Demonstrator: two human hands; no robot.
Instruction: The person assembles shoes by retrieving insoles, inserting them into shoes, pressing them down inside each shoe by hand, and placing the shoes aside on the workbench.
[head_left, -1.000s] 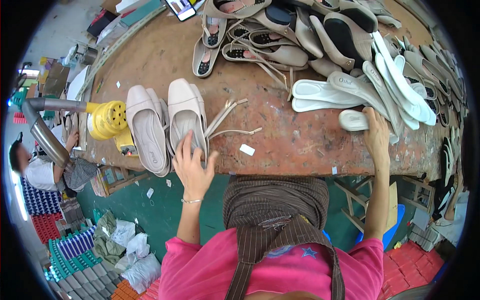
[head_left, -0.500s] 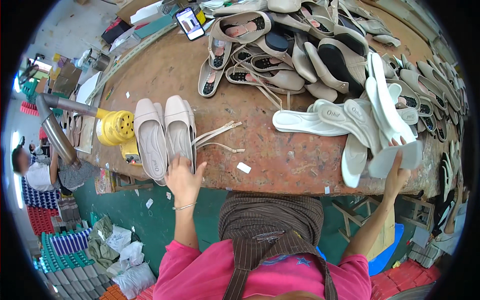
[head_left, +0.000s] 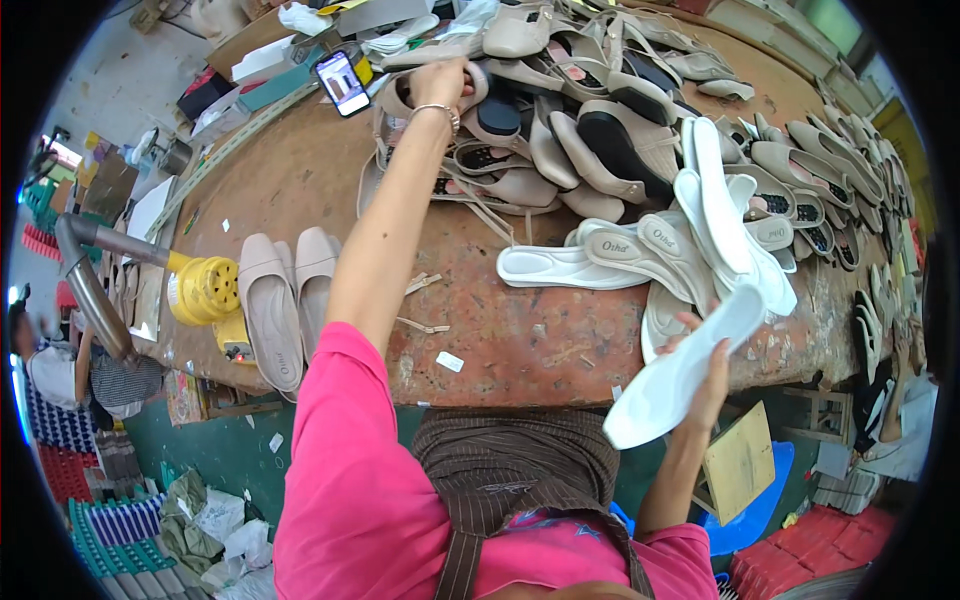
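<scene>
Across the brown worktable (head_left: pixel 540 335), the large pile of beige shoes (head_left: pixel 625 150) now has the left hand (head_left: pixel 440 85) at its far-left part; half a second ago that hand was at the pair of shoes (head_left: pixel 268 300) beside the yellow device (head_left: pixel 205 290), so the work seems to have turned from the pair to the pile. The left forearm (head_left: pixel 385 250) hides part of the pair's right shoe. The left fingers curl at a shoe's opening, but I cannot tell whether they grip it. Nearer than the loose insoles (head_left: pixel 625 250), the right hand grasps one white insole (head_left: pixel 680 370), drawn closer to the body and angled over the table's front edge; its other face is turned away.
</scene>
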